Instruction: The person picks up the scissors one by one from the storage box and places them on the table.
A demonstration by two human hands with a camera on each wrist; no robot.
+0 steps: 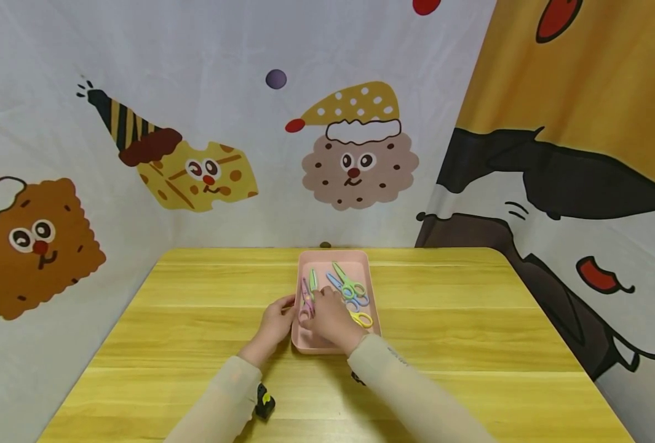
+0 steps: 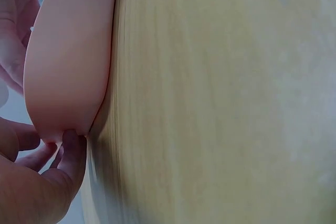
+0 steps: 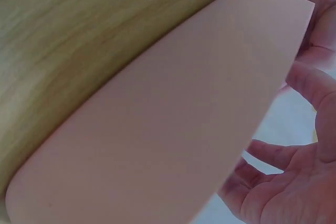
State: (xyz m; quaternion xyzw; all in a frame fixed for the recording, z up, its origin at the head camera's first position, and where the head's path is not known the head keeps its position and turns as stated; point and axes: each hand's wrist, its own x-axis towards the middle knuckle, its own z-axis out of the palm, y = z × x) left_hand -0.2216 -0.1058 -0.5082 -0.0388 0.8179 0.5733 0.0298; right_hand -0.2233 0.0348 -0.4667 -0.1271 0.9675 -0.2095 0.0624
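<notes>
A pink tray (image 1: 335,349) lies on the table with several children's scissors in it. My left hand (image 1: 277,320) holds the tray's left side, its fingertips against the wall (image 2: 68,66). My right hand (image 1: 333,317) reaches down into the tray over the left group of scissors. Its thumb is by the pink scissors (image 1: 307,301), and its fingers cover the handles of the green-bladed scissors (image 1: 313,280). In the right wrist view, the tray wall (image 3: 157,114) hides the fingertips of the right hand (image 3: 299,182), so I cannot tell whether they grip anything.
At the tray's right lie green-handled scissors (image 1: 349,288) across blue scissors (image 1: 360,299). Yellow scissors (image 1: 363,319) are partly under the right hand. A wooden table (image 1: 443,320) surrounds the tray, with a cartoon-printed cloth (image 1: 238,104) behind. A dark wrist device (image 1: 264,403) sits by the left sleeve.
</notes>
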